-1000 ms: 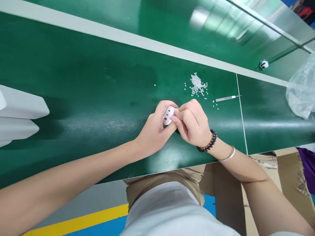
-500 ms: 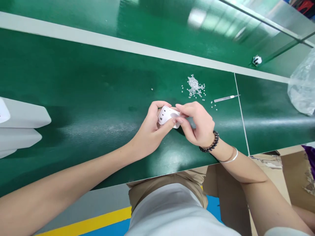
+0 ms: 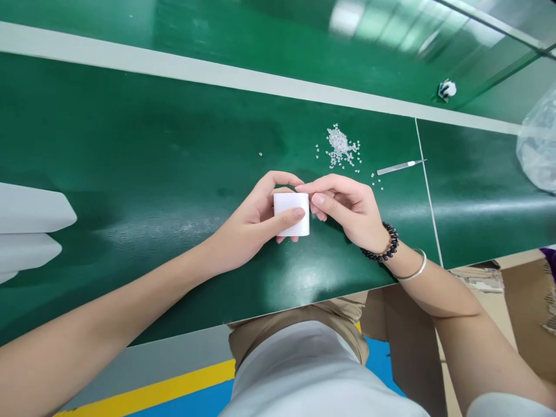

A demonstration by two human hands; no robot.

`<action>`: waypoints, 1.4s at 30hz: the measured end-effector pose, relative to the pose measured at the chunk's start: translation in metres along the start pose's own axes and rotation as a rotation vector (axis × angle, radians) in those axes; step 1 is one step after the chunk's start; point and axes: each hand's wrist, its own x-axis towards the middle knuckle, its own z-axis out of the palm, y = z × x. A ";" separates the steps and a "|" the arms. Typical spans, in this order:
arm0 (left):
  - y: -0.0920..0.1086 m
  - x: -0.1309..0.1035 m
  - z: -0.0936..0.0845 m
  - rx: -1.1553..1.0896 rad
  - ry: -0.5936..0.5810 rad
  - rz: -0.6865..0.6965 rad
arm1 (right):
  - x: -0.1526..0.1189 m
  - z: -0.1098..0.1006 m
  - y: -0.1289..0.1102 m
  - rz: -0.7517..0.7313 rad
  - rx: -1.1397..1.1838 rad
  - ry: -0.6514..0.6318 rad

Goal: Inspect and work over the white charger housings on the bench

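A small white charger block (image 3: 292, 209) is held over the green work surface (image 3: 152, 162), its plain flat side turned up. My left hand (image 3: 252, 223) grips it, thumb across the lower part and fingers curled over the far edge. My right hand (image 3: 347, 208) touches the block's right edge with its fingertips; a dark bead bracelet and a silver bangle are on that wrist. Whether the right hand pinches anything small cannot be seen.
A heap of tiny clear pellets (image 3: 340, 147) lies just beyond the hands, with metal tweezers (image 3: 399, 167) to its right. White moulded parts (image 3: 30, 229) sit at the left edge. A clear plastic bag (image 3: 538, 150) is at far right; a small black-and-white item (image 3: 446, 88) lies farther back.
The block was turned over: its face with ports showed before, now a plain white side faces up. My right-hand fingers shifted from its top to its right edge.
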 end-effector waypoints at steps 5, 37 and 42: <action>0.000 -0.002 0.003 0.033 0.042 -0.015 | -0.003 0.005 -0.003 0.088 0.098 0.007; 0.001 -0.003 0.008 0.005 0.038 -0.090 | -0.002 0.008 0.004 0.260 0.311 -0.011; 0.000 -0.006 0.009 0.036 0.091 -0.135 | -0.003 0.010 0.004 0.244 0.281 0.023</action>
